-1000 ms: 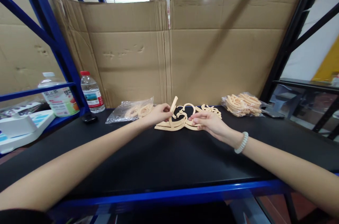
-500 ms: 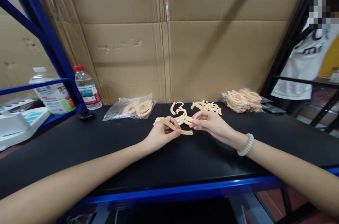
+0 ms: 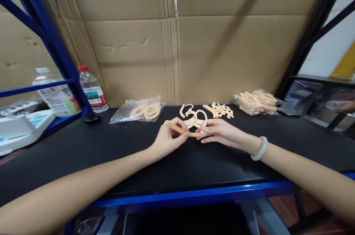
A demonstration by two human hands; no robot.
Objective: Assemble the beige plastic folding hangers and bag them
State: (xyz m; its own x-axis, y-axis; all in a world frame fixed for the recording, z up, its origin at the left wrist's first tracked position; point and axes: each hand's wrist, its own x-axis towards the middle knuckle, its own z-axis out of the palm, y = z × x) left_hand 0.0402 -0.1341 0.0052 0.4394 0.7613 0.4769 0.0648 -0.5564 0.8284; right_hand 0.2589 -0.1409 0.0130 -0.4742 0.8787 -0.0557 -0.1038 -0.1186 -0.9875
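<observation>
Take the spot where the two hands meet as the dial's centre, with twelve straight ahead. The left hand (image 3: 168,140) comes in from eight o'clock, fingers closed narrowly around a beige clothes-hanger arm (image 3: 177,128), which slants across the fingers and down toward the right hand. The right hand (image 3: 222,133), from four o'clock, pinches the base of a beige hanger hook (image 3: 206,118), its curve standing up above the fingertips. The hook's base meets the inner end of the arm; the fingers hide whether they are joined. A pale coiled bracelet (image 3: 260,148) circles the right wrist.

Just beyond, near eleven, a beige hanger (image 3: 191,122) lies on the black tabletop (image 3: 180,168), partly covered by the hands. Past it lie a small loose hook (image 3: 190,106) and a short curved piece (image 3: 182,111). At one o'clock is a cluster of loose hanger parts (image 3: 222,110). A clear bag of beige parts (image 3: 256,102) sits at two, another plastic bag (image 3: 120,114) at ten, and a red-capped bottle (image 3: 93,92) farther out between nine and ten.
</observation>
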